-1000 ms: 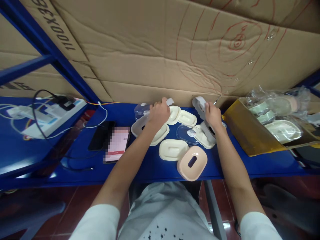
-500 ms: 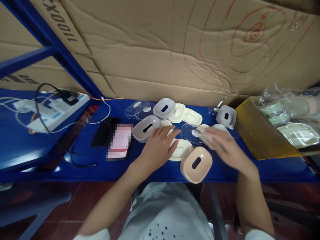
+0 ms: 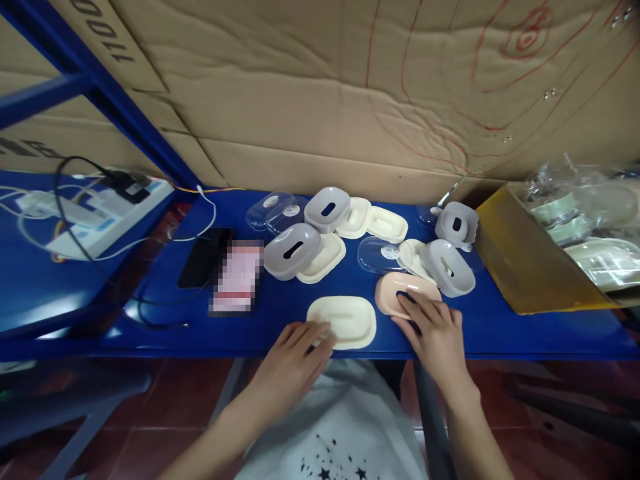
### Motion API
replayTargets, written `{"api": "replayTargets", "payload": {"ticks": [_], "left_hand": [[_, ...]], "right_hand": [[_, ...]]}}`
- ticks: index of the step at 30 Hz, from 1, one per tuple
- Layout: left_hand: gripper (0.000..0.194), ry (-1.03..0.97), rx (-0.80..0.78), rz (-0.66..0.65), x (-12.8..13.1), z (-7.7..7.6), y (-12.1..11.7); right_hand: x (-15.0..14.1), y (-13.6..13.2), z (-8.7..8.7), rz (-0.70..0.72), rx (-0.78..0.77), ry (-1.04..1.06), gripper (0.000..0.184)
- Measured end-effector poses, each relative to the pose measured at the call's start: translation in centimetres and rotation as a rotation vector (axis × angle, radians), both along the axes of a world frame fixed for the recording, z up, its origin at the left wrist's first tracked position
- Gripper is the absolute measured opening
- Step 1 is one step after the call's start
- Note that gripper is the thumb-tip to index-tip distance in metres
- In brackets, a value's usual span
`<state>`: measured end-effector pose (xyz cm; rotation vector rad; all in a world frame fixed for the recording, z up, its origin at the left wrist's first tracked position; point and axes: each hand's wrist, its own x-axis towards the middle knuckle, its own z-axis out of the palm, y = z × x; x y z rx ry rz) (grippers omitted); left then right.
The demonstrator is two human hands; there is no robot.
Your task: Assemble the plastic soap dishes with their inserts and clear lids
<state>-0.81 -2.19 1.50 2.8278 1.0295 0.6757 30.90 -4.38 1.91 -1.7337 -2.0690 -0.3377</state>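
Half a second ago the pink box (image 3: 400,283) touched the cream lid (image 3: 350,317) at its five o'clock; now they lie apart, box at two. The lid sits at the left hand's (image 3: 297,353) two o'clock, under its fingertips; the box at the right hand's (image 3: 443,347) eleven, fingers inside. Whether either hand grips, I cannot tell. At the right hand's two o'clock, a carton (image 3: 515,273) holds plastic-wrapped pieces (image 3: 555,210).

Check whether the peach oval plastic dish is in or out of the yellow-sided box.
Out: the dish shows against the blue tabletop, the right hand on it, left of the box.
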Motion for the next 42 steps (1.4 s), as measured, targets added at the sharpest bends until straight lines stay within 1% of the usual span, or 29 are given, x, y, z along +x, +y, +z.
{"api": "replayTargets", "payload": {"ticks": [2, 3, 5, 7, 9, 11, 12, 14, 16, 19, 23, 26, 28, 30, 31, 33, 34, 36, 37, 39, 42], "left_hand": [[0.028, -0.055, -0.009, 0.008, 0.3, -0.5, -0.6], [0.03, -0.109, 0.003, 0.038, 0.6, -0.8, -0.8], [0.037, -0.243, 0.053, 0.122, 1.3, -1.2, -0.9], [0.042, -0.344, 0.098, 0.162, 1.8, -1.5, -0.6], [0.045, -0.326, 0.083, 0.13, 1.7, -1.4, 0.0], [0.047, -0.235, 0.017, 0.068, 1.0, -1.2, 0.6], [0.047, -0.194, -0.02, 0.044, 0.6, -1.2, 0.8], [0.043, -0.156, -0.073, 0.022, -0.3, -1.1, 1.1], [0.037, -0.155, -0.072, 0.026, -1.0, -1.1, 1.0], [0.031, -0.131, 0.014, 0.04, -1.4, -1.0, 0.5], [0.016, -0.105, 0.142, 0.049, -1.4, -0.9, 0.1], [0.017, -0.091, 0.142, 0.051, -1.4, -0.9, 0.2], [0.02, -0.07, 0.125, 0.054, -1.4, -0.8, 0.4], [0.029, -0.047, 0.111, 0.056, -1.4, -0.5, 0.7], [0.038, -0.037, 0.106, 0.054, -1.3, -0.3, 0.9], [0.056, -0.018, 0.089, 0.024, -1.1, 0.1, 1.3], [0.06, -0.008, 0.079, -0.006, -0.9, 0.2, 1.4], [0.055, 0.004, 0.057, -0.066, -0.5, 0.2, 1.6], [0.049, 0.006, 0.048, -0.081, -0.3, 0.1, 1.7], [0.039, -0.007, 0.05, -0.068, 0.1, -0.2, 1.6], [0.04, -0.062, 0.059, -0.023, 0.3, -0.9, 1.4]], "right_hand": [[-1.8, 0.4, 0.2, 0.058, 0.051, 0.069, 0.033], [-2.8, 0.4, 0.4, 0.097, 0.058, 0.106, 0.033], [-4.7, 0.2, 0.9, 0.182, 0.03, 0.153, 0.032], [-6.3, -0.1, 1.4, 0.263, -0.03, 0.154, 0.031], [-7.1, -0.3, 1.7, 0.37, -0.107, 0.128, 0.035], [-7.1, -0.4, 1.8, 0.484, -0.178, 0.095, 0.041], [-6.9, -0.5, 1.8, 0.515, -0.204, 0.084, 0.042], [-6.1, -0.8, 1.5, 0.495, -0.224, 0.086, 0.041], [-5.5, -1.2, 1.0, 0.45, -0.225, 0.115, 0.038], [-4.9, -1.6, 0.5, 0.481, -0.241, 0.161, 0.04], [-4.8, -1.7, 0.3, 0.538, -0.29, 0.167, 0.043], [-4.6, -1.7, 0.2, 0.57, -0.323, 0.155, 0.046], [-4.1, -1.4, 0.4, 0.593, -0.351, 0.138, 0.051], [-3.2, -0.4, 0.7, 0.593, -0.348, 0.135, 0.056], [-2.5, 0.5, 0.8, 0.564, -0.322, 0.14, 0.058], [-1.1, 2.7, 1.0, 0.425, -0.236, 0.136, 0.059], [-0.3, 3.9, 1.0, 0.34, -0.194, 0.12, 0.059], [0.9, 6.1, 0.9, 0.232, -0.162, 0.06, 0.057], [1.4, 6.9, 0.8, 0.216, -0.161, 0.036, 0.054], [2.0, 7.8, 0.7, 0.238, -0.164, 0.022, 0.045], [2.2, 7.6, 0.7, 0.298, -0.162, 0.096, 0.033]]}}
